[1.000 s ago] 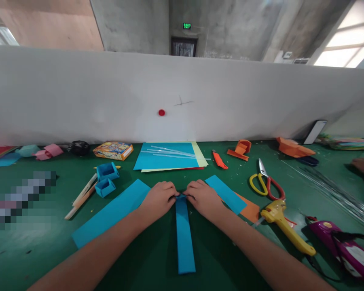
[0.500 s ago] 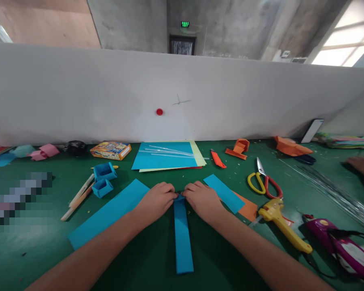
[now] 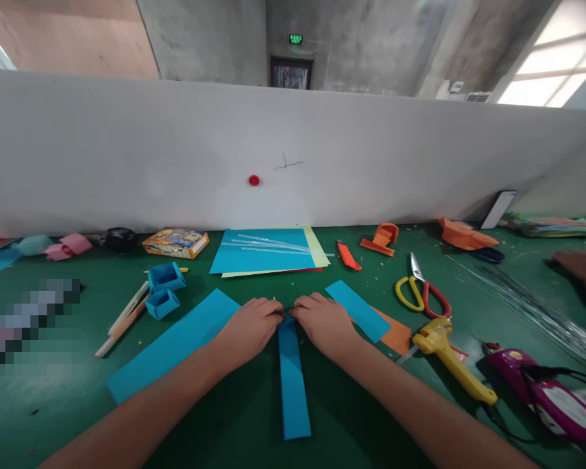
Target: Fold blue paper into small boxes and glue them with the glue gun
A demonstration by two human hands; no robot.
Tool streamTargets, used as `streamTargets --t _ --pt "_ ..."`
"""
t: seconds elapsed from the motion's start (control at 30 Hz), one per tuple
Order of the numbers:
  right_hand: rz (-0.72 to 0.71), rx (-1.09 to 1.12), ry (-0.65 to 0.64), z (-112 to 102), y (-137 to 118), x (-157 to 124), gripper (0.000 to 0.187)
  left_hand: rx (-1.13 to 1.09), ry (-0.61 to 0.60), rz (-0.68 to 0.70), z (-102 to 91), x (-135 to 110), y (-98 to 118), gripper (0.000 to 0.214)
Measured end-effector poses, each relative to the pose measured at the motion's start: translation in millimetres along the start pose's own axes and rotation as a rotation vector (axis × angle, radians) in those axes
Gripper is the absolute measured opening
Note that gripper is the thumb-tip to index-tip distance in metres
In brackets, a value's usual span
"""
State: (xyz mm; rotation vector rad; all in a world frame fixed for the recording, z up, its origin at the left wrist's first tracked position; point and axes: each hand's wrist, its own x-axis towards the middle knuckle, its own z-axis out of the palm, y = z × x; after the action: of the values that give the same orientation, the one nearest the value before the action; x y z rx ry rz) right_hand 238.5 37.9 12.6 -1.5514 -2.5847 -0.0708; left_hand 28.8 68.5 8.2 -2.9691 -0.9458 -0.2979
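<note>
A narrow blue paper strip lies lengthwise in front of me, its far end between my two hands. My left hand pinches that end from the left, fingers closed. From the other side my right hand pinches it too, its fingertips close to the left ones. The fingers hide most of the gripped end. A wide blue paper piece lies partly under my left forearm. Beside my right hand a shorter blue paper piece overlaps an orange paper piece.
At right are scissors, a yellow glue gun, a purple device with a cord and another person's hand. Folded blue paper shapes sit left. A paper stack and red cutter lie before the white partition.
Both hands stay pinched at the strip's far end, with only slight finger movement. The whole view has shifted a little, so things appear slightly further left.
</note>
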Motion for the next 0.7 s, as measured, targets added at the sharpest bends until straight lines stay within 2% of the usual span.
streamTargets --t 0.23,0.4,0.7 --pt "-0.018 0.006 -0.007 -1.0 -0.4 -2.1 0.027 0.148 -0.053 0.048 -4.0 -0.4 5.8 0.019" --pt "-0.026 0.010 -0.027 -2.7 0.7 -5.2 0.039 0.231 -0.056 0.110 -5.7 -4.6 12.8 0.029" --pt "-0.042 -0.035 -0.070 -6.5 -4.7 -10.4 0.042 0.207 -0.045 0.119 -4.6 -8.7 15.0 0.036"
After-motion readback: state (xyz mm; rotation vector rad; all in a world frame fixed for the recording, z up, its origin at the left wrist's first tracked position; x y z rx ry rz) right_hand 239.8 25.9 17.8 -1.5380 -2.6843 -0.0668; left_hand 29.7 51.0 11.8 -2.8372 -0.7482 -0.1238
